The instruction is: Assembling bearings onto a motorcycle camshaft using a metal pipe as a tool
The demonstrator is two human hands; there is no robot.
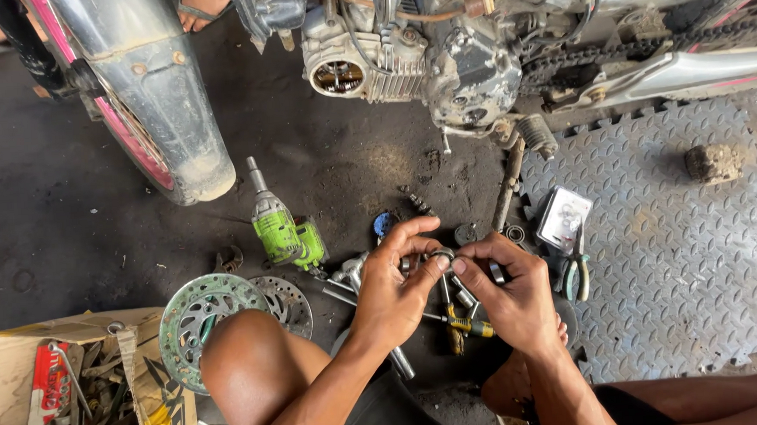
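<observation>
Now: small metal ring pinched between left hand, right hand grips.

A person sits on a grimy workshop floor beside a partly stripped motorcycle engine, holding a small metal ring between both hands. The left hand pinches the ring from one side, the right hand from the other. Below them lie loose sockets and a yellow-handled screwdriver. A green cordless impact driver rests near the front wheel, with a brake disc by the left knee. Pliers lie at the edge of a grey tread-pattern mat; a cardboard box of tools stands at lower left.
</observation>
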